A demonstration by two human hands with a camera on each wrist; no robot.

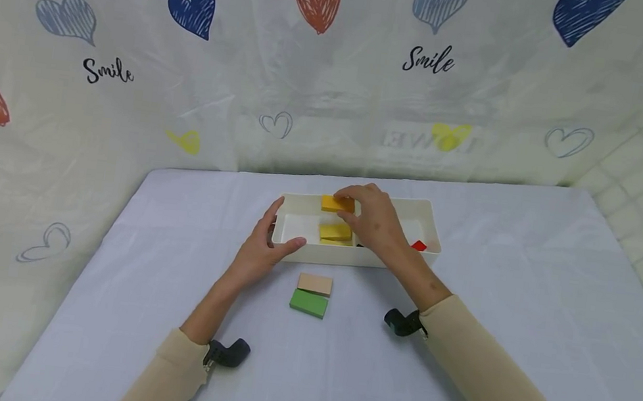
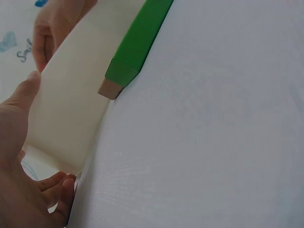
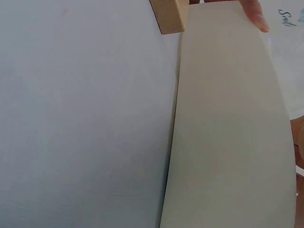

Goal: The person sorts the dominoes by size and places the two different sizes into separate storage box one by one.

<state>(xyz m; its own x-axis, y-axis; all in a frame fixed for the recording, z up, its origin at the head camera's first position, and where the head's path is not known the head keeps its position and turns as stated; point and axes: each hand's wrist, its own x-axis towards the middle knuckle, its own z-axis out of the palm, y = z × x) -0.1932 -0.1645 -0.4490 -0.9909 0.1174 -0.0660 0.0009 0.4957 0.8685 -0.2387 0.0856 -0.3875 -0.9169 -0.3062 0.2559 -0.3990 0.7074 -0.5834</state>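
On white cloth [image 1: 349, 376], the left hand [image 1: 258, 253] grips a box [image 1: 327, 255] partly hidden behind the right hand [image 1: 377, 221], pinching a yellow block [image 1: 329, 204].

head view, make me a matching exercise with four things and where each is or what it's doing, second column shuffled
Things
1. green rectangular block
2. small red piece
3. left hand
4. right hand

Places and states
A. pinching a yellow rectangular block
B. inside the right part of the white rectangular divided box
C. on the white tablecloth
D. holding the box's left end

Pairs: 1-C; 2-B; 3-D; 4-A
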